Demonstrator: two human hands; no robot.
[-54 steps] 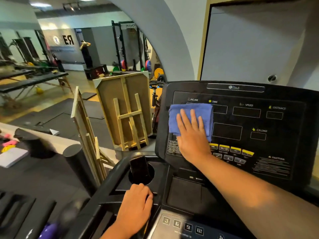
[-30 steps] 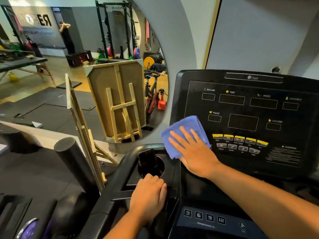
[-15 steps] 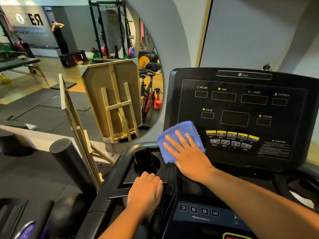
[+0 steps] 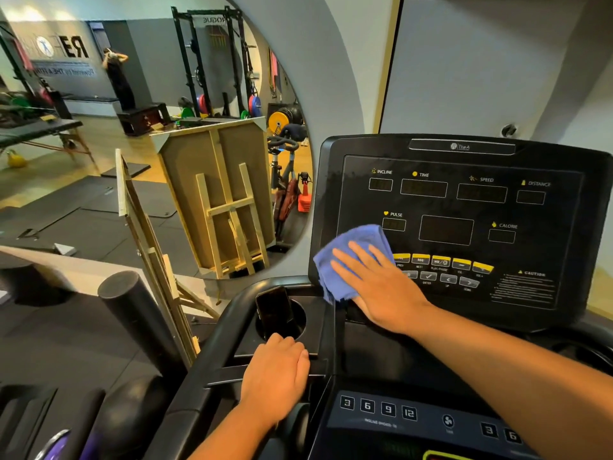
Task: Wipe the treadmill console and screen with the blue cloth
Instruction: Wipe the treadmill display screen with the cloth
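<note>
The black treadmill console [image 4: 464, 227] fills the right half, its dark screen panel showing labels like TIME and SPEED. A blue cloth [image 4: 345, 254] lies flat against the panel's lower left corner, over the left end of the yellow button row. My right hand [image 4: 381, 287] presses it there with straight, spread fingers. My left hand [image 4: 278, 373] rests on the black frame bar just below the left cup holder, fingers curled over the bar's edge.
A dark phone [image 4: 273, 308] stands in the left cup holder [image 4: 300, 318]. Lower keypad buttons [image 4: 378, 408] sit below my right forearm. A wooden easel [image 4: 149, 247] and a black foam roller [image 4: 132, 310] stand to the left, before a large round mirror [image 4: 132, 127].
My right hand slid the cloth down from the upper left of the screen to its lower left corner, then slightly rightward onto the buttons. My left hand stayed on the bar.
</note>
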